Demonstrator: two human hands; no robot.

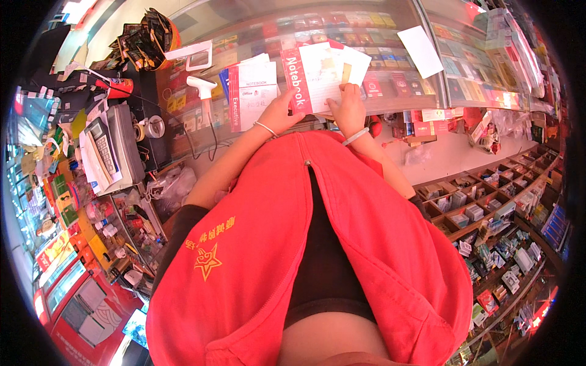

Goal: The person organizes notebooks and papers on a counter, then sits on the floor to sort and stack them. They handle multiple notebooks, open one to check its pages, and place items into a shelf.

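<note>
My left hand (280, 110) rests at the lower left edge of a red-and-white notebook (293, 78) on a glass-topped counter, its fingers touching the red spine strip. At the notebook's lower right is my right hand (350, 107), its fingers on loose white papers (357, 61) that lie fanned over the notebook. The papers bear some handwriting. Just left of my left hand lies another red-and-white notebook (256, 91), on top of further papers and a blue booklet (224, 82). Whether either hand grips anything firmly is unclear.
Packets fill the glass display case (389, 100) under the counter. A white barcode scanner (202, 87) stands left of the notebooks, its cable trailing down. Farther left are a red cup (120, 88) and a calculator (101, 142). A white sheet (420, 51) lies at right, above compartmented wooden shelves (476, 194).
</note>
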